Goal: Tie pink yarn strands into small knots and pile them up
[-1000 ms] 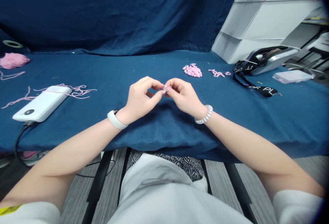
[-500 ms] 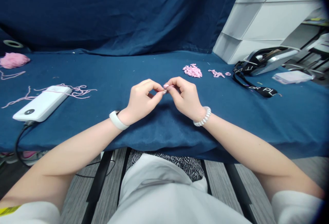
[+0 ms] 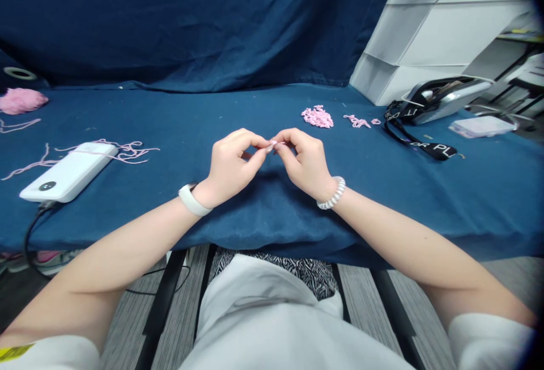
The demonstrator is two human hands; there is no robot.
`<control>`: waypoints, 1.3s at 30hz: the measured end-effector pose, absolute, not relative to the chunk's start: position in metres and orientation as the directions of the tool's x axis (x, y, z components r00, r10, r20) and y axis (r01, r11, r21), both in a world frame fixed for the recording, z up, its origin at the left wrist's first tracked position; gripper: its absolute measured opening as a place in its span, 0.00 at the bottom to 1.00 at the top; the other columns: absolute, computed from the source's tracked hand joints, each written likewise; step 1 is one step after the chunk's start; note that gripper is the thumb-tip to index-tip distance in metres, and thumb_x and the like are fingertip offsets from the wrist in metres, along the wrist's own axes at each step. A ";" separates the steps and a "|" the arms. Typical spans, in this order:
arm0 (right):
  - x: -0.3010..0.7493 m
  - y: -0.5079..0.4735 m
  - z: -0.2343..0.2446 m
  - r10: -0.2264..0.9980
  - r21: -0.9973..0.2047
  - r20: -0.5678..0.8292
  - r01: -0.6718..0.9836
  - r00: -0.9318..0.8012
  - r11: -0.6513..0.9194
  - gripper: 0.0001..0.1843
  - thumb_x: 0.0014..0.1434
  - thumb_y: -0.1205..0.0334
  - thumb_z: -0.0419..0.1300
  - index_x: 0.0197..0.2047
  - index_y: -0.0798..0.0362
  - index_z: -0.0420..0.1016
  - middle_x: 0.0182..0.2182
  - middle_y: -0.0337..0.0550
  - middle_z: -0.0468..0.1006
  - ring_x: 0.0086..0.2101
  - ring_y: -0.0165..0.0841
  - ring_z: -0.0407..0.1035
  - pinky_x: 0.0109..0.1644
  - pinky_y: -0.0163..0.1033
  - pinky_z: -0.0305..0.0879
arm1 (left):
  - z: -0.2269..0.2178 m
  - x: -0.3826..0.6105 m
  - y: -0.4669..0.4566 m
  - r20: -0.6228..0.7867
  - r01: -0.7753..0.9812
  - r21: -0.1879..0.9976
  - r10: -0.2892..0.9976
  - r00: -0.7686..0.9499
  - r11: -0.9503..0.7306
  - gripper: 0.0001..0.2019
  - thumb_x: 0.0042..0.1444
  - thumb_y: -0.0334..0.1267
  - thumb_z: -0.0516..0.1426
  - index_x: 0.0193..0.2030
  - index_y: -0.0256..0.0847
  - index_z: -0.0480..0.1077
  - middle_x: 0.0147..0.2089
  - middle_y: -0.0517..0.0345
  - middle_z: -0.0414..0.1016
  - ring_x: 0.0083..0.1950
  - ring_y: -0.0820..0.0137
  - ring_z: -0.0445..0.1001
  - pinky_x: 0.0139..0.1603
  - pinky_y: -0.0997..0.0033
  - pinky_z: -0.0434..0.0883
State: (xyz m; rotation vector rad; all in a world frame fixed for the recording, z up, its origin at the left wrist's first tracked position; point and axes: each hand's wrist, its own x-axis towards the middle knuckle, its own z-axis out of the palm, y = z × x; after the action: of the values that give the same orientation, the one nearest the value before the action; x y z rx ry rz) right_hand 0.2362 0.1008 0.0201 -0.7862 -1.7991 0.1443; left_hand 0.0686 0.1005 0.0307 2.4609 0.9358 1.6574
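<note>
My left hand (image 3: pixel 235 160) and my right hand (image 3: pixel 302 160) meet fingertip to fingertip above the near part of the blue cloth. Each pinches thumb against forefinger. Between them is a small piece of pink yarn (image 3: pixel 275 143), mostly covered by the fingertips, so its shape is unclear. Beyond my right hand lies a heap of small pink yarn pieces (image 3: pixel 317 117), with a few more loose pink pieces (image 3: pixel 357 121) to its right. On the left, cut lengths of pink yarn (image 3: pixel 131 152) lie across a white power bank (image 3: pixel 70 173).
A fluffy pink yarn ball (image 3: pixel 22 101) sits at the far left. At the right are a black lettered strap (image 3: pixel 433 149), an open silver-and-black case (image 3: pixel 450 101) and a flat clear box (image 3: pixel 483 127). White boxes (image 3: pixel 437 24) stand behind. A black cable (image 3: pixel 28 239) hangs off the left edge.
Both hands keep pinching the pink yarn piece in nearly the same place. My left hand has shifted slightly left, and the fingertips have moved a little. The whole view has drifted a bit.
</note>
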 end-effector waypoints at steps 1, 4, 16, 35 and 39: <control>0.236 0.100 0.020 0.581 -0.471 0.798 0.435 -0.161 0.768 0.06 0.61 0.72 0.56 0.34 0.55 0.73 0.32 0.40 0.79 0.32 0.29 0.72 0.39 0.35 0.66 | 0.030 0.069 0.100 0.837 0.455 0.340 0.486 0.252 -0.823 0.02 0.56 0.29 0.61 0.33 0.37 0.75 0.33 0.59 0.78 0.35 0.75 0.75 0.28 0.82 0.71; 0.234 0.100 0.018 0.619 -0.523 0.773 0.411 -0.140 0.746 0.07 0.61 0.71 0.55 0.34 0.55 0.72 0.32 0.40 0.79 0.32 0.30 0.72 0.39 0.36 0.66 | 0.029 0.071 0.100 0.846 0.442 0.339 0.474 0.244 -0.831 0.03 0.55 0.28 0.61 0.33 0.37 0.76 0.33 0.60 0.79 0.35 0.75 0.75 0.28 0.82 0.71; 0.229 0.103 0.016 0.759 -0.716 0.644 0.272 -0.101 0.643 0.05 0.60 0.69 0.56 0.34 0.55 0.72 0.28 0.38 0.76 0.29 0.28 0.69 0.36 0.36 0.64 | 0.020 0.075 0.102 0.889 0.427 0.237 0.372 0.267 -0.873 0.03 0.56 0.27 0.60 0.34 0.37 0.76 0.33 0.58 0.79 0.35 0.75 0.75 0.35 0.77 0.73; 0.236 0.106 0.027 0.879 -0.919 0.226 -0.390 -0.420 0.050 0.20 0.44 0.53 0.75 0.29 0.56 0.72 0.26 0.35 0.74 0.26 0.22 0.68 0.34 0.29 0.68 | 0.041 0.059 0.107 0.856 0.337 0.235 0.358 0.372 -0.912 0.04 0.56 0.30 0.60 0.37 0.38 0.77 0.34 0.57 0.80 0.33 0.75 0.76 0.30 0.78 0.70; 0.238 0.107 0.029 0.867 -0.916 0.166 -0.399 -0.470 -0.040 0.19 0.42 0.54 0.75 0.28 0.56 0.73 0.24 0.35 0.75 0.25 0.22 0.68 0.33 0.29 0.68 | 0.043 0.058 0.106 0.826 0.310 0.296 0.405 0.392 -0.904 0.06 0.56 0.32 0.59 0.37 0.39 0.78 0.34 0.57 0.81 0.32 0.74 0.76 0.30 0.78 0.71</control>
State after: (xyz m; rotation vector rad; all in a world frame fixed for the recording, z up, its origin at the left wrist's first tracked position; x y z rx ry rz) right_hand 0.2376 0.1065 0.0289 -0.5580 -1.2689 1.6834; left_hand 0.0575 0.1061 0.0426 2.5417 0.6543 1.5502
